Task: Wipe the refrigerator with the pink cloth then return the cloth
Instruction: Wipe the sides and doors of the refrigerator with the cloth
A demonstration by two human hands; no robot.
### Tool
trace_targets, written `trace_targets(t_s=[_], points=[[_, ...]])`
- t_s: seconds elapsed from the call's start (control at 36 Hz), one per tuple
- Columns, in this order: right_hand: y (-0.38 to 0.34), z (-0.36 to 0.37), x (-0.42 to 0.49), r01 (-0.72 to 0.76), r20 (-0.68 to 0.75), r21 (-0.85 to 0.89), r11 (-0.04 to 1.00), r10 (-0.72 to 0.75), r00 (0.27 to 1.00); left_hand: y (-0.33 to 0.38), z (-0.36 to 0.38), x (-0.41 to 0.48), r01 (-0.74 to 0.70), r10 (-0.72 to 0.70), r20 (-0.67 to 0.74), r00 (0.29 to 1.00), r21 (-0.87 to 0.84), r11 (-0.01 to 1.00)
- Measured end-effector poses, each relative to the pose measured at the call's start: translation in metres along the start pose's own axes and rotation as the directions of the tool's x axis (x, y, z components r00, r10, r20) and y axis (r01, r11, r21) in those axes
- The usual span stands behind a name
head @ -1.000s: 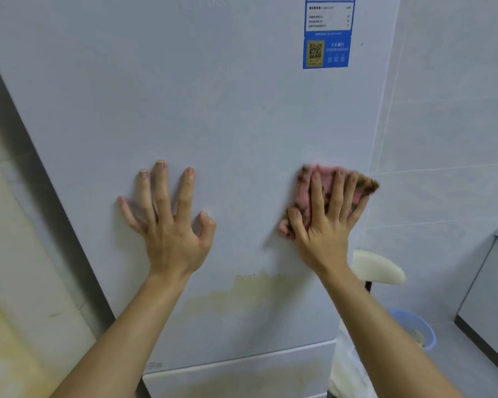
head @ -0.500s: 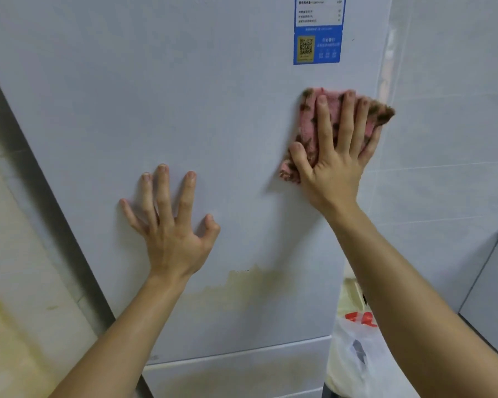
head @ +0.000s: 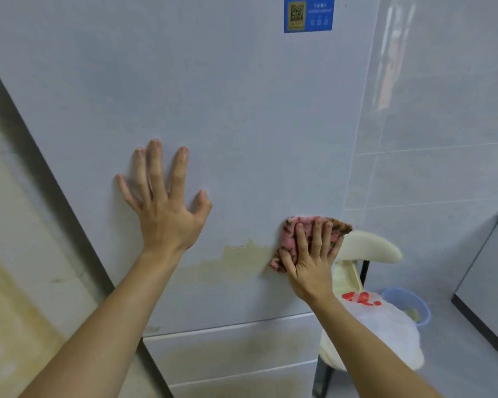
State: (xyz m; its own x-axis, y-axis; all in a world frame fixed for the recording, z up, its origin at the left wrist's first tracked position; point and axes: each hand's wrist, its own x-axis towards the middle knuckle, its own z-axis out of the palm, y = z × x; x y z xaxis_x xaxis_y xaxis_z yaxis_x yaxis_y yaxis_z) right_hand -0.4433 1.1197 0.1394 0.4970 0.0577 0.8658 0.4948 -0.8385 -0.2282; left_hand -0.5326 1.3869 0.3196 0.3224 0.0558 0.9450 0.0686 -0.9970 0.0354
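The pale grey refrigerator (head: 227, 110) fills the view, its upper door facing me. My right hand (head: 311, 259) presses the pink cloth with brown spots (head: 292, 231) flat against the door near its right edge, fingers straight over the cloth. The cloth lies just right of a yellowish stain (head: 239, 259) on the lower part of the door. My left hand (head: 164, 205) rests flat on the door with fingers spread, to the left and a little higher.
A blue label (head: 308, 14) is stuck at the door's top. Drawer fronts (head: 230, 349) lie below the door. Right of the fridge stand a cream chair (head: 371, 248) bearing a white plastic bag (head: 385, 326), a blue bucket (head: 414, 303) and a tiled wall (head: 443, 124).
My right hand slid the cloth up towards the blue label, then back down the right side of the door to beside the stain. My left hand stayed flat on the door.
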Motion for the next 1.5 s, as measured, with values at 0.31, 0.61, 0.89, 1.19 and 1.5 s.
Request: trace_targets(t_s=[0.31, 0.61, 0.89, 1.19, 1.5], points=[[-0.038, -0.045, 0.121, -0.119, -0.122, 0.076, 0.99, 0.128, 0.984, 0.006, -0.006, -0.002, 0.037, -0.036, 0.047, 0.998, -0.008, 0.999], [-0.017, -0.045, 0.121, -0.055, -0.199, 0.091, 0.994, 0.072, 0.977, 0.005, -0.003, -0.003, 0.033, -0.033, 0.032, 0.999, 0.002, 0.999], [0.004, -0.014, 0.036, -0.045, -0.042, 0.077, 0.996, 0.048, 0.998, 0.006, 0.004, -0.003, 0.033, -0.033, -0.009, 0.999, 0.001, 0.999], [-0.061, -0.073, 0.173, 0.008, -0.134, 0.041, 0.999, -0.003, 0.991, 0.008, 0.006, -0.003, 0.029, -0.029, -0.028, 0.999, -0.01, 1.0], [-0.077, -0.038, 0.115, -0.049, -0.131, 0.023, 0.999, 0.051, 0.99, 0.0, -0.004, -0.006, 0.016, -0.012, 0.032, 0.999, -0.114, 0.993]])
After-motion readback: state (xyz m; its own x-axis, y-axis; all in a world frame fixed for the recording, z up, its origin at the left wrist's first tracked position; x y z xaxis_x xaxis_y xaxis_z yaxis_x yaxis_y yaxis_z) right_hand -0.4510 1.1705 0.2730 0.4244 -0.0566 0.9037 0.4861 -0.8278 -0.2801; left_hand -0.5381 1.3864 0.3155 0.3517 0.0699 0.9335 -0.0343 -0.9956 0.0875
